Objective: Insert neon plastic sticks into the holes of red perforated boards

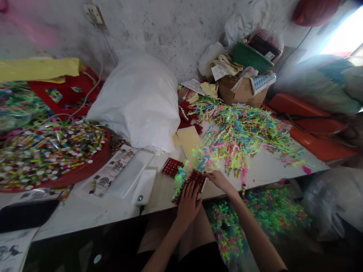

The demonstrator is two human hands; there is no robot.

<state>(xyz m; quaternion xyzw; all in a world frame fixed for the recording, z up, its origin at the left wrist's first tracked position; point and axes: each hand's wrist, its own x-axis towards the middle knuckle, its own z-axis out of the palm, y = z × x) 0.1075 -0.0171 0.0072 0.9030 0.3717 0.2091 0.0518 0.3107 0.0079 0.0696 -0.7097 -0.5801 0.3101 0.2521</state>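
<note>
I've got the L hand [188, 203] laid palm-down on the dark-red patterned board [171, 167], fingers spread & pointing away from the body; it's open, not gripping anything I can see. The R hand [220, 181] is curled at the board's R edge, thumb & index close together; can't tell from here if they're pinching smth or just touching. The board lies on the tabletop [163, 190] near the front edge, in front of the body, partly hidden by the L hand, so I can't say whether it's 1 pc or 2.

Key relation, I'd judge: a loose row of bright plastic pieces [179, 182] lies over the board, just past the L fingertips. Its long axis runs on a diagonal, from near L (green end) to far R (blue/pink end). L hand is nearer the green end; R hand is nearer the far end, which lies ahead & a bit L of it.

Beyond that end there's a pale yellow card [189, 141], and farther R, w/in easy reach of the R hand by my read, a big heap of coloured sticks [255, 130]. On the L side, a white power bank [145, 186] lies near the board but apart from it, w/ a cable plugged in its near end.
</note>
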